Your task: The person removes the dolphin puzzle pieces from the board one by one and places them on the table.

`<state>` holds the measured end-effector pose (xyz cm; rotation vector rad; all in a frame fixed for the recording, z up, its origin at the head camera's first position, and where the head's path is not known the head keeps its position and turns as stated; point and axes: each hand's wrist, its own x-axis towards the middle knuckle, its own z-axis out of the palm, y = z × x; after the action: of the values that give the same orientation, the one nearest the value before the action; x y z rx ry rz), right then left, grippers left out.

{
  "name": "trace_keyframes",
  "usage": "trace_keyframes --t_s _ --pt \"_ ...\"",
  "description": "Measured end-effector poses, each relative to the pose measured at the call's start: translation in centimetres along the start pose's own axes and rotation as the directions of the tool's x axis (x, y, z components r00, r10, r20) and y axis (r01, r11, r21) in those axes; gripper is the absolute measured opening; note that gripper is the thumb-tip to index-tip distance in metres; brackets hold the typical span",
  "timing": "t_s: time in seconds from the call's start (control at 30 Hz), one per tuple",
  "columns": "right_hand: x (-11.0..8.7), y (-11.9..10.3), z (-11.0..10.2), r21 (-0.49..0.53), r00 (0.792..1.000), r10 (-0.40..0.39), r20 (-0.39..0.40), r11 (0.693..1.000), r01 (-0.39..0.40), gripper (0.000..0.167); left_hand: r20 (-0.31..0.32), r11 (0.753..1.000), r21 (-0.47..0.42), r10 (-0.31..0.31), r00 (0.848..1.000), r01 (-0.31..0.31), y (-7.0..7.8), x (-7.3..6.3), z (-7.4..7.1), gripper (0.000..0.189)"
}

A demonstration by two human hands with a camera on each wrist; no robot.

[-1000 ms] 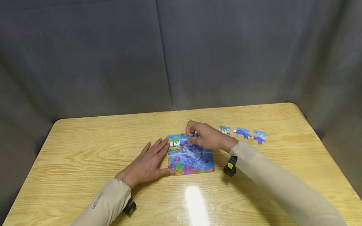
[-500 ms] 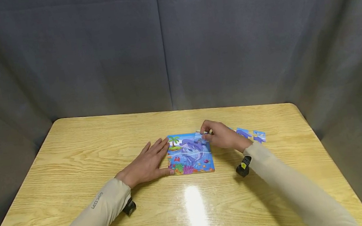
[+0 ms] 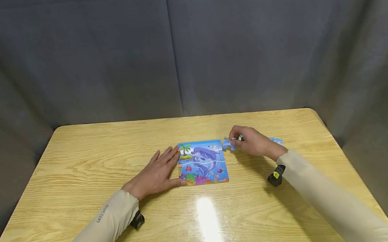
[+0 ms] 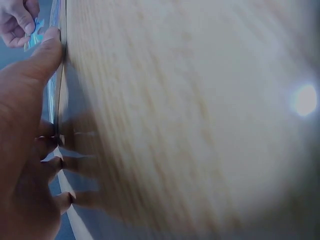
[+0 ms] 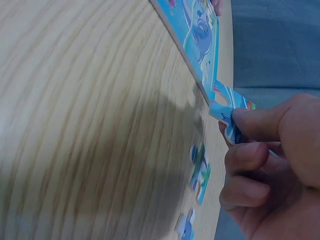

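A square dolphin puzzle board (image 3: 203, 176) lies on the table in the head view, its picture showing a palm tree, dolphins and coral. Along its left edge rests my left hand (image 3: 157, 174), fingers extended and thumb at the lower left corner. My right hand (image 3: 252, 141) pinches a blue jigsaw piece (image 3: 228, 144) between thumb and index finger, just off the board's upper right side. In the right wrist view the jigsaw piece (image 5: 224, 111) overlaps the board's corner, and the other fingers curl below it.
Loose jigsaw pieces lie on the table right of the board: one with palm-green colours (image 5: 201, 175) and a blue-and-white one (image 5: 186, 226). In the head view another blue piece (image 3: 277, 140) shows partly behind my right hand. A grey curtain (image 3: 171, 51) stands behind the table.
My right hand has lifted jigsaw piecework off the board's top right area and carried it rightward, baring the printed picture there. My left hand has stayed at the board's left edge.
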<state>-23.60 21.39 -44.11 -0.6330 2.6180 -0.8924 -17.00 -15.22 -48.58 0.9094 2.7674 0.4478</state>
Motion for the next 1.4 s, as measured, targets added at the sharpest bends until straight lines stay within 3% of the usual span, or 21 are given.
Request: trace_keyframes --t_s 0.6,0.8,1.03,1.4 --pt "-1.5 1.7 -0.7 -0.047 1.0 0.021 0.017 0.999 -0.02 0.006 -0.009 1.0 0.0 0.014 1.0 -0.014 0.1 0.0 -0.3 0.098" --pt "-1.8 1.9 -0.6 -0.162 1.0 0.022 0.007 0.987 -0.021 0.007 -0.01 1.0 0.003 0.018 1.0 -0.018 0.3 0.0 -0.3 0.097" --pt "-2.1 1.9 -0.3 -0.27 0.998 -0.051 -0.025 0.962 0.043 0.015 -0.012 1.0 0.006 0.018 1.0 -0.018 0.1 0.0 -0.1 0.098" --pt "-1.6 2.0 0.2 -0.254 0.999 0.007 -0.044 0.967 -0.018 0.023 -0.005 1.0 0.002 0.019 1.0 -0.019 0.1 0.0 -0.2 0.098"
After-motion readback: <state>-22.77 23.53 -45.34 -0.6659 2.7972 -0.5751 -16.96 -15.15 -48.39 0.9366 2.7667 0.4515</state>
